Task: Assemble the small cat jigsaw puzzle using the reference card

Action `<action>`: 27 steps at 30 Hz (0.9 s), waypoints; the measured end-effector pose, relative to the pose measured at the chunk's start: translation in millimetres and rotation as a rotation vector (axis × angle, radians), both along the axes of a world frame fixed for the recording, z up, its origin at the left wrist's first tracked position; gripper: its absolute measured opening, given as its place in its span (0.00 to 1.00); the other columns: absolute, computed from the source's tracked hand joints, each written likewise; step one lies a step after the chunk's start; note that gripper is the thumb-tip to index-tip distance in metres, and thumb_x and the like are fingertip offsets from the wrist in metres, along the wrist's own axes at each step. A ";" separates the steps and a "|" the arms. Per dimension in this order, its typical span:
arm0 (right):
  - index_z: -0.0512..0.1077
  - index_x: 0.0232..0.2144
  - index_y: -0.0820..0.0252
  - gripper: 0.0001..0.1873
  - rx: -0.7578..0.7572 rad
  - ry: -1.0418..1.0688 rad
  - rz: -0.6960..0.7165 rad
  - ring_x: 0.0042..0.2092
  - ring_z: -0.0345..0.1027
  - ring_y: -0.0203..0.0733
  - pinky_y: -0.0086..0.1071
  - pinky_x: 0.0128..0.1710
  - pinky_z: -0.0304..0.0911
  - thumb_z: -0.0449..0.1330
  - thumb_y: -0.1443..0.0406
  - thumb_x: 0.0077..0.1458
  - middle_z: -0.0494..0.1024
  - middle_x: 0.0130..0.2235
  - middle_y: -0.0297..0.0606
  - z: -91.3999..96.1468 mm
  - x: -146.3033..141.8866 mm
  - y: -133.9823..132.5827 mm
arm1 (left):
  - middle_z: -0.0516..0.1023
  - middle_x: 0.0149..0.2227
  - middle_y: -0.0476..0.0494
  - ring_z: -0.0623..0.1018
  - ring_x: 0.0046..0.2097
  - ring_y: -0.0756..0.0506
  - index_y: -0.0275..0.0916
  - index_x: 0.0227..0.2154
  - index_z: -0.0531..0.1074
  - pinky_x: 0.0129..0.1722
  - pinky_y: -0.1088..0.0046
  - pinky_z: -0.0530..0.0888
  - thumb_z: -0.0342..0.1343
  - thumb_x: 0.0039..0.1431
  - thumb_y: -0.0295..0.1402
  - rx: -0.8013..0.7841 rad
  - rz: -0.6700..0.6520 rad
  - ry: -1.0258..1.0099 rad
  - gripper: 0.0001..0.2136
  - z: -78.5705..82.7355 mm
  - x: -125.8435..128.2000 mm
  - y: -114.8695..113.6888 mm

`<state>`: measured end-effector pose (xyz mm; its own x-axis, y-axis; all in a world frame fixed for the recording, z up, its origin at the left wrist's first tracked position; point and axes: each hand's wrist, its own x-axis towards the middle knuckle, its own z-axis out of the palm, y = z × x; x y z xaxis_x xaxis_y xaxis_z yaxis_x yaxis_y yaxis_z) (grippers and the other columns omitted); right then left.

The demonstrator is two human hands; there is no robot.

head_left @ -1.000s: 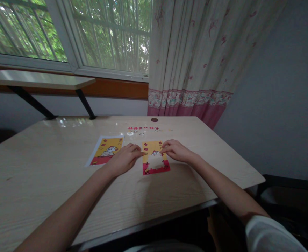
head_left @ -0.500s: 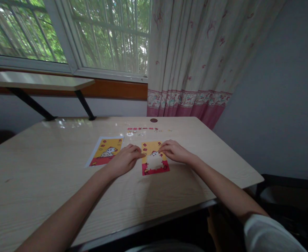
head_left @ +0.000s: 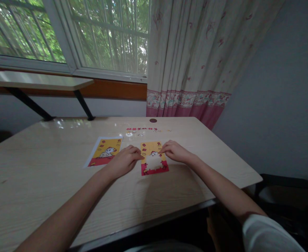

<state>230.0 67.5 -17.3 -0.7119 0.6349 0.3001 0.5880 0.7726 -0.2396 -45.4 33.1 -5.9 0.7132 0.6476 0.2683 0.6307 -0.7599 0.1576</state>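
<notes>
A small yellow and red puzzle board (head_left: 154, 167) lies flat on the wooden table (head_left: 38, 182), its white middle showing. My left hand (head_left: 123, 161) rests at the board's left edge, fingers curled and pinched together at the rim. My right hand (head_left: 176, 152) rests at its upper right corner, fingers pressed in a pinch on the board; what they hold is too small to make out. A printed picture sheet (head_left: 104, 151) with the same yellow and red drawing lies to the left of my left hand.
A row of small red and pale loose pieces (head_left: 143, 130) lies beyond the board, near a round brown cap (head_left: 153, 120) in the tabletop. A patterned curtain (head_left: 195, 63) hangs behind, next to a window (head_left: 64, 35) and a narrow shelf (head_left: 35, 81).
Both hands stay at the board's edges; the fingers shift only slightly. The view has drifted a little to the right.
</notes>
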 end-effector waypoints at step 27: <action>0.77 0.36 0.61 0.15 -0.002 0.002 0.010 0.42 0.69 0.39 0.34 0.46 0.62 0.54 0.77 0.51 0.77 0.40 0.41 1.9 -2.1 -1.6 | 0.76 0.41 0.42 0.70 0.45 0.43 0.40 0.39 0.75 0.45 0.63 0.70 0.47 0.59 0.24 0.014 -0.026 -0.006 0.13 1.2 3.2 -2.8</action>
